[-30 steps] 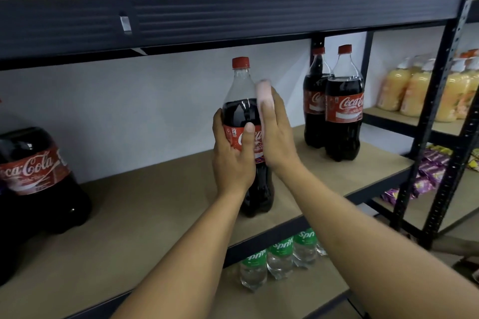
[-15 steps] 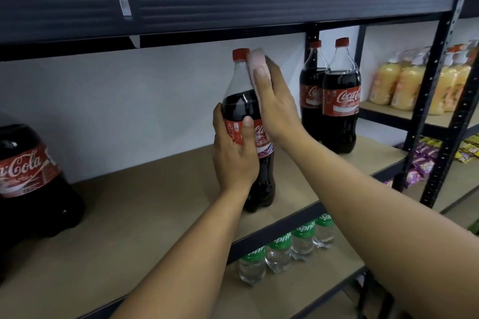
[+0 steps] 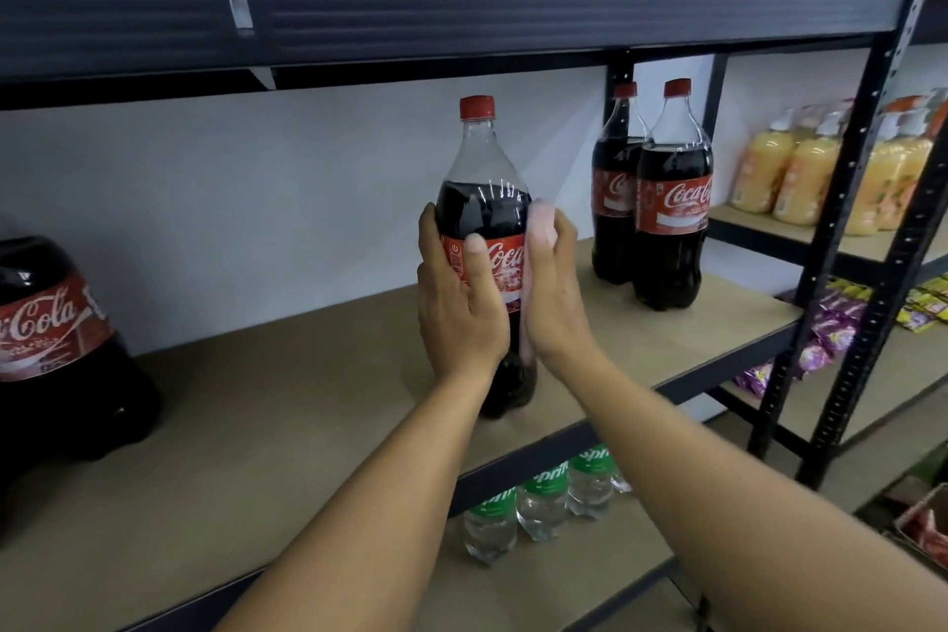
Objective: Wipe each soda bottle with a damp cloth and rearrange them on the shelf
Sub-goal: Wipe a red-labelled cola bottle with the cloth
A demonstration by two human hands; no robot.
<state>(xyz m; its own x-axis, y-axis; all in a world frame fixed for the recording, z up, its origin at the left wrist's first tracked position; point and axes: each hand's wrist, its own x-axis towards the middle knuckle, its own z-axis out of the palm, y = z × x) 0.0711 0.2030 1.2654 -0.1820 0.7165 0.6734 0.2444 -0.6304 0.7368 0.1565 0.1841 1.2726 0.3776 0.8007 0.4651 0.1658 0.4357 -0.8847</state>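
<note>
Grip, left hand: fingers curled round the left side of the cola bottle, thumb laid across the front of its red label.
Grip, right hand: fingers straight and together, pressing a pink cloth flat against the bottle's right side; the cloth shows past the fingertips.
Cola bottle: upright, red cap on, standing near the front edge of the brown shelf, roughly mid-span.
To the right, same shelf: two cola bottles, upright, one behind the other and touching, well apart from the held one.
To the left, same shelf: one large cola bottle, close to the camera, partly cut by the frame edge.
Above: dark metal shelf beam, just over the cap.
Below: Sprite bottles in a row, partly hidden by the shelf edge and the forearms.
Far right, next bay: orange drink bottles behind a black upright; purple packets one level down.
</note>
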